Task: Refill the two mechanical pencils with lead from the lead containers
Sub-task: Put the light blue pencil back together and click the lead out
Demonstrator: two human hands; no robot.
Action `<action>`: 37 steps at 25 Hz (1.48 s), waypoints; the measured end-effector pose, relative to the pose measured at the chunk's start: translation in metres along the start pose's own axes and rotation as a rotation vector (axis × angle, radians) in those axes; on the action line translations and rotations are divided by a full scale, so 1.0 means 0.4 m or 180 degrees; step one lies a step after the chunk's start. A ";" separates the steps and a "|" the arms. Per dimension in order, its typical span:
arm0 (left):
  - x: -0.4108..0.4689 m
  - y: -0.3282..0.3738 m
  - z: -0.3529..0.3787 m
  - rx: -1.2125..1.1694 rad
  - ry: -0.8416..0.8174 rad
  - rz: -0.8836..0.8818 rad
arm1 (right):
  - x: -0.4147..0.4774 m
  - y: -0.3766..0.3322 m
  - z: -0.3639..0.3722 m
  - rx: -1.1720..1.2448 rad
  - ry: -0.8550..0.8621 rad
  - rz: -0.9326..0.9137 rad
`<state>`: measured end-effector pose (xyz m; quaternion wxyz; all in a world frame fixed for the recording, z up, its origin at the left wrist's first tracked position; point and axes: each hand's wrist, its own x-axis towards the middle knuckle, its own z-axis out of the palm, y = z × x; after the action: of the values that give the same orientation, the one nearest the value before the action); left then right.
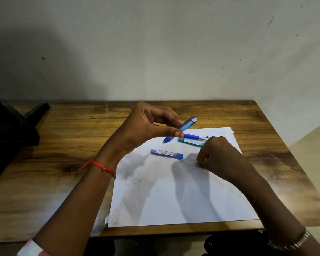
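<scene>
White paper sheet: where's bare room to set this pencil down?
Free: near half of the white paper sheet, below the purple lead container; also wooden table left of it. Crowded: far edge, teal lead container and lying blue pencil.

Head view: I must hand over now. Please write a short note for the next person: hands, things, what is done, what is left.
Left hand pinches the light blue pencil, raised and tilted over the paper.
Right hand is curled low over the paper; whether it holds anything cannot be seen.
The dark blue pencil, green lead container and blue lead container lie on the paper.
Done: one pencil picked up. Left: no lead loading is visible, so treat both pencils as unfilled.
</scene>
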<state>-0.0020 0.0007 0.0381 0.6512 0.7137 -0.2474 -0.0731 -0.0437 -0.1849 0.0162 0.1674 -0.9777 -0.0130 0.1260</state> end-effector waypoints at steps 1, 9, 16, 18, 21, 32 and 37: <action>0.000 0.000 0.000 0.0006 0.0006 -0.0009 | 0.003 0.002 0.003 -0.0032 0.0025 0.0013; 0.002 -0.002 0.000 0.0101 0.0005 -0.0058 | -0.028 -0.017 -0.060 0.2007 0.1438 -0.0978; 0.005 -0.004 0.002 0.0103 -0.0002 -0.0129 | -0.078 -0.058 -0.074 0.2871 0.2444 -0.1538; 0.005 -0.004 0.003 0.0098 -0.0010 -0.0141 | -0.078 -0.057 -0.073 0.2711 0.2516 -0.1531; 0.004 -0.003 0.003 0.0117 -0.0023 -0.0156 | -0.078 -0.052 -0.069 0.2271 0.2612 -0.1596; -0.003 -0.008 0.000 0.0144 -0.0093 -0.0186 | -0.062 -0.031 -0.061 0.1600 0.2646 -0.1854; -0.005 -0.007 0.001 0.0195 -0.0143 -0.0186 | -0.057 -0.026 -0.065 0.1154 0.2656 -0.1912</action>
<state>-0.0033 0.0012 0.0347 0.6209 0.7384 -0.2431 -0.1004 -0.0591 -0.1849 0.0487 0.3529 -0.8535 -0.2022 -0.3258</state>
